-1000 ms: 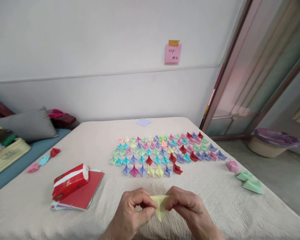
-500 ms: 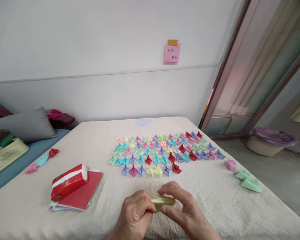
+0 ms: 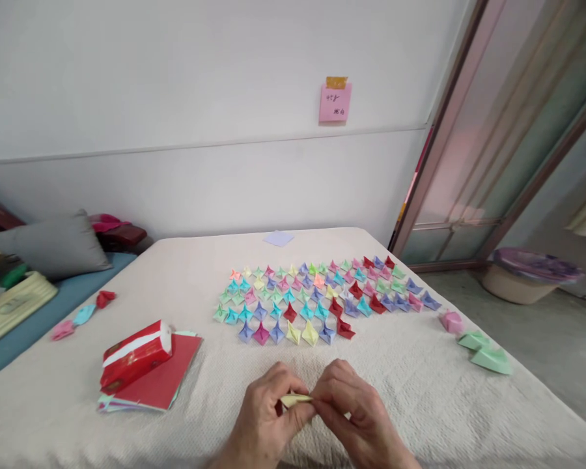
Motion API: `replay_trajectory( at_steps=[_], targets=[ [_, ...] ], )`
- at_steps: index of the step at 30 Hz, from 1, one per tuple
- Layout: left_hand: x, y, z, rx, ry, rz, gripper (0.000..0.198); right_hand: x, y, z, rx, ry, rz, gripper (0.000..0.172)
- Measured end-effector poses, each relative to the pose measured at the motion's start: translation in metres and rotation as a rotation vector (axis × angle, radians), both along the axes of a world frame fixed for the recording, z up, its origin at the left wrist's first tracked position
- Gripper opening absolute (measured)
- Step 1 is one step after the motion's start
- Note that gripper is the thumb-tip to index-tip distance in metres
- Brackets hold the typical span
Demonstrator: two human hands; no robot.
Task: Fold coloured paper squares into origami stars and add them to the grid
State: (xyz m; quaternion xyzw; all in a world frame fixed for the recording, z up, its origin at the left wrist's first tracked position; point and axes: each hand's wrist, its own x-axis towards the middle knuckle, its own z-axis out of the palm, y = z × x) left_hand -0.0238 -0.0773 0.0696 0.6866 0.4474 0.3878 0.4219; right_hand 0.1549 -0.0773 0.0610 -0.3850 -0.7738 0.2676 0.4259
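Note:
My left hand [image 3: 264,417] and my right hand [image 3: 359,413] meet low in the view, both pinching a small folded piece of pale yellow paper [image 3: 295,399] between thumbs and fingertips. Only a thin edge of the paper shows between the fingers. The hands hover just above the cream textured table cover [image 3: 420,391]. Beyond them lies a spread of several small folded paper shapes [image 3: 317,296] in red, blue, green, pink, purple and yellow, laid out in rows.
A red packet [image 3: 135,354] rests on a stack of coloured paper sheets [image 3: 163,381] at the left. Green folded pieces [image 3: 486,352] and a pink one [image 3: 452,322] lie near the right edge. A grey cushion [image 3: 53,244] and a glass door [image 3: 508,130] flank the table.
The yellow paper was held open as a flat triangle, then turned edge-on; now both hands have closed tighter over it, pressing it nearly out of sight.

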Motion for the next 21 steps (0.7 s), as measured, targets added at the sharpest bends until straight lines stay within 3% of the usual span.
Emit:
replay_trajectory(
  at_steps=[3,8,18,21],
  targets=[
    [0.004,0.001,0.0,0.018,-0.007,0.019,0.026,-0.003,-0.001,-0.001,0.012,0.008,0.014,0.023],
    [0.006,0.002,-0.002,-0.255,-0.193,0.136,0.029,-0.004,-0.001,0.0,-0.028,0.049,0.014,0.023],
    [-0.005,0.01,-0.009,-0.361,-0.259,0.039,0.036,0.0,0.002,0.002,-0.136,0.115,-0.064,0.024],
    [-0.002,0.009,-0.009,-0.389,-0.293,0.006,0.05,0.001,0.003,0.001,-0.183,0.16,-0.097,0.023]
  ],
)
